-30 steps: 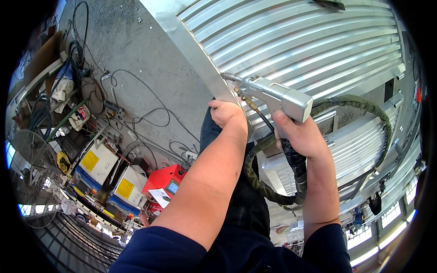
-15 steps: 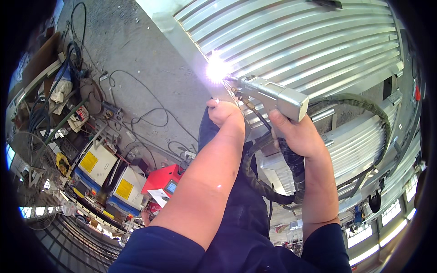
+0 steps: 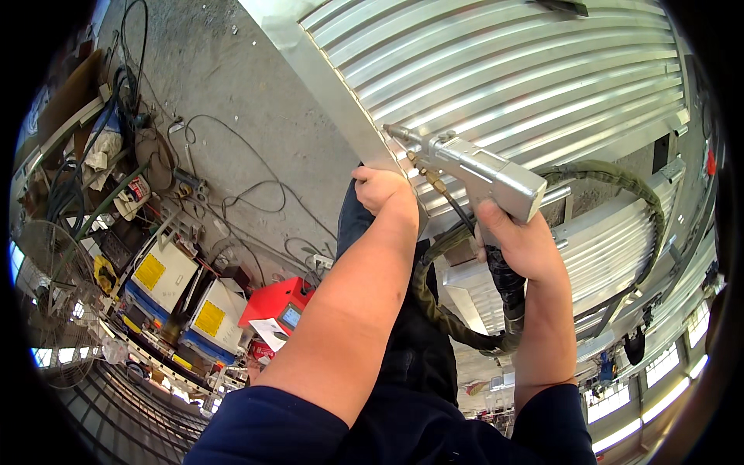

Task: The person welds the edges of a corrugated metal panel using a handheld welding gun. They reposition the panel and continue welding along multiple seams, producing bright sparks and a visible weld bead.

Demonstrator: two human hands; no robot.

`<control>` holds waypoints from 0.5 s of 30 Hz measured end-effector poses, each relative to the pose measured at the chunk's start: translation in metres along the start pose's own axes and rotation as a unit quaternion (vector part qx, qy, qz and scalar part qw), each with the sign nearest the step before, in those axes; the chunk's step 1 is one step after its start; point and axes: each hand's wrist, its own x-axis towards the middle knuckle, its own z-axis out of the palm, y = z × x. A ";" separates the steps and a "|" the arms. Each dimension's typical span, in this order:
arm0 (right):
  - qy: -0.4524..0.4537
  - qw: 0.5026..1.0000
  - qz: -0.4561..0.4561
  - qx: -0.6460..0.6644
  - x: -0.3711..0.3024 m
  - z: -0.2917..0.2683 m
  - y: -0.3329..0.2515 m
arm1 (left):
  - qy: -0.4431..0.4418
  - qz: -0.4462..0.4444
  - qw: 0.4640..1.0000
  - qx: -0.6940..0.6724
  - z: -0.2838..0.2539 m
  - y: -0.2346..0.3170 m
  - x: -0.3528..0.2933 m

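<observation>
My right hand (image 3: pixel 515 240) is wrapped round the grip of a silver handheld welding gun (image 3: pixel 488 172). Its nozzle (image 3: pixel 395 130) points left, at the seam between a flat metal border strip and a ribbed metal panel (image 3: pixel 496 81); no arc glows at the tip. A thin brass-fitted feed line runs beneath the gun's front. Just below the nozzle, my left hand (image 3: pixel 380 191) is closed at the near corner of the panel's border, its fingers curled against the edge and partly hidden.
A thick sheathed hose (image 3: pixel 612 172) loops from the gun round to the right. Cables (image 3: pixel 267 167) trail over the grey floor at left. A red machine with a small screen (image 3: pixel 275 304), white cabinets with yellow labels (image 3: pixel 164 271) and a caged fan (image 3: pixel 54 263) stand at lower left.
The bright welding arc has gone out. My right hand and the gun have shifted slightly right and down, while my left hand stays at the panel's corner.
</observation>
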 end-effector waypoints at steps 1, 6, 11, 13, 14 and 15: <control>-0.004 1.000 -0.001 -0.003 0.001 -0.001 0.000 | -0.002 -0.003 1.000 -0.002 -0.001 0.001 -0.001; -0.014 1.000 0.005 -0.019 0.007 0.003 -0.005 | -0.011 -0.008 1.000 -0.018 -0.002 0.002 -0.002; -0.009 0.999 0.014 -0.035 0.012 0.003 -0.002 | -0.019 -0.015 0.999 -0.023 -0.009 0.009 -0.012; -0.005 0.999 0.014 -0.043 0.013 0.006 -0.003 | -0.027 -0.019 0.999 -0.032 -0.013 0.012 -0.015; -0.008 0.999 0.011 -0.042 0.014 0.007 -0.003 | -0.027 -0.020 0.999 -0.038 -0.012 0.012 -0.014; -0.010 0.999 0.008 -0.041 0.015 0.007 -0.003 | -0.027 -0.021 0.998 -0.044 -0.011 0.011 -0.014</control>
